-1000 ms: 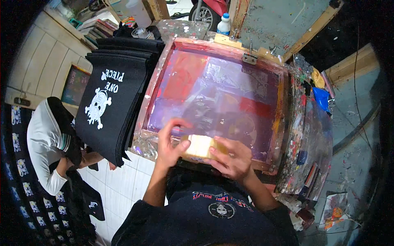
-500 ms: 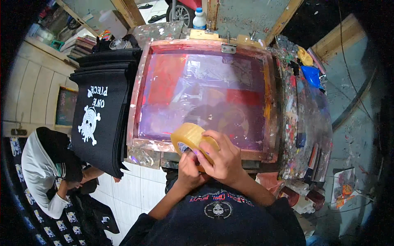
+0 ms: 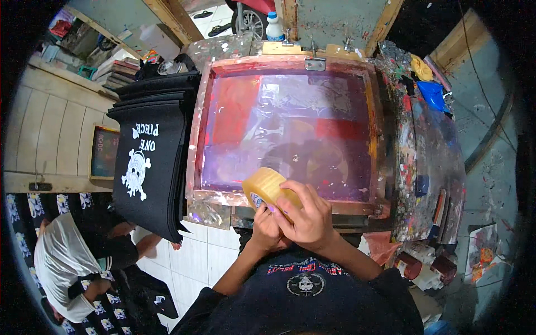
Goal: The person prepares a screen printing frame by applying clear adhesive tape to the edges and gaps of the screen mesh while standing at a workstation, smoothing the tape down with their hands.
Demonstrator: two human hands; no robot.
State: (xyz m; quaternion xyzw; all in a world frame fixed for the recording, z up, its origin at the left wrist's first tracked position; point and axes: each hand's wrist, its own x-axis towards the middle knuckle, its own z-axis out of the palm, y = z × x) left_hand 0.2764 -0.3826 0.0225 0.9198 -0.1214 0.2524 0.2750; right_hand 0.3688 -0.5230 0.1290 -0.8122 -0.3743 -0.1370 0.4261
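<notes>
A wide roll of yellowish clear packing tape [image 3: 265, 184] is held up in front of my chest. My right hand [image 3: 306, 219] grips it from the right, fingers over its outer face. My left hand [image 3: 267, 230] is closed against the roll's near lower side, its fingertips pressed together at the edge; whether it pinches the tape's end is too small to tell. Just beyond my hands lies a screen printing frame [image 3: 196, 128] with a purple mesh, red patches and a pale stencil. A metal hinge clamp [image 3: 315, 64] sits on its far edge.
Left of the frame hangs a stack of black fabric pieces [image 3: 151, 106] with a white skull print. A crouching person [image 3: 72, 262] works at lower left. A white bottle [image 3: 274, 28] stands behind the frame. Paint-stained boards [image 3: 427, 151] and a blue bag [image 3: 431, 96] are on the right.
The view has shifted a little, so the bench sits further right. Both hands keep hold of the tape roll. The person at lower left has bent lower.
</notes>
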